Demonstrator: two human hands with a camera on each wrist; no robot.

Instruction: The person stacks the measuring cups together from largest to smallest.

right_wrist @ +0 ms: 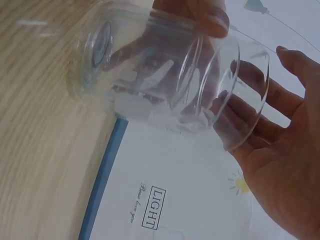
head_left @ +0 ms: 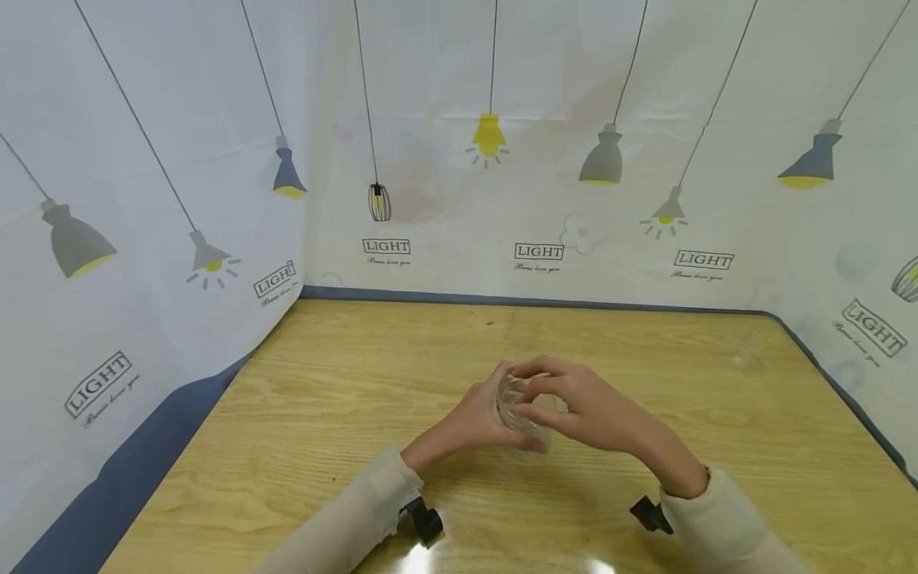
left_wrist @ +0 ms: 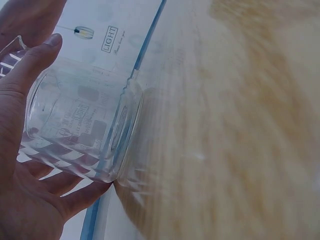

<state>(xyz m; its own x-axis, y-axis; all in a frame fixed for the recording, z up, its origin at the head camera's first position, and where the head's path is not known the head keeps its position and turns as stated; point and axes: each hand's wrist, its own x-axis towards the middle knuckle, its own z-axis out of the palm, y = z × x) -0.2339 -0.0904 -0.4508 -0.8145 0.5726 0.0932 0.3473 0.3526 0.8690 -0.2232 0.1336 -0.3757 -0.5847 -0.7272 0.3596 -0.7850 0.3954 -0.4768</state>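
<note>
A clear drinking glass with a swirled wall stands at the middle of the wooden table. My left hand grips its side, with the thumb in front and the fingers behind. Over its mouth, my right hand has its fingers curled at the rim. Through the glass, both hands' fingers show in the right wrist view. A second clear edge rises at the mouth end; I cannot tell whether it belongs to a separate glass. In the left wrist view, the base of the glass is close to the tabletop.
Another faint transparent object sits at the back right of the table. A white curtain printed with lamps and lettering borders the wooden tabletop at the back and both sides. Black straps hang at the wrists.
</note>
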